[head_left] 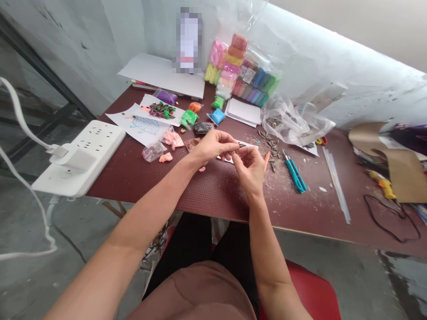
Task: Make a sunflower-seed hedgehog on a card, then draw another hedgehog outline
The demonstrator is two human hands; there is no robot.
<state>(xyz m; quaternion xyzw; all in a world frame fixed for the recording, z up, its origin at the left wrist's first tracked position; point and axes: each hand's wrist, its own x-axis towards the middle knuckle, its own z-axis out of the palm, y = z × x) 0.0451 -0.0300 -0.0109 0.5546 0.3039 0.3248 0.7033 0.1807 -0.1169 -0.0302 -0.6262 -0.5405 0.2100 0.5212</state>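
Observation:
Above a small white paper [250, 145], my left hand [216, 146] and my right hand [249, 166] meet with fingertips pinched together. Whatever sits between the fingers is too small and hidden to name. Dark striped seeds rest on the paper just behind the fingertips. To the right lies a scatter of sunflower seeds [271, 144], and an orange pencil-like stick [267, 161] stands out beside my right hand. Left of my left hand are lumps of pale orange clay [166, 157] and an opened clay packet [173, 138].
Teal-handled snips [296, 174], clear glue sticks [336, 186] and a yellow glue gun [383, 184] lie to the right. Bagged coloured clay [230, 66] leans on the wall. A drawing [143, 126], seed pieces with green tips [162, 110] and a power strip [83, 155] occupy the left.

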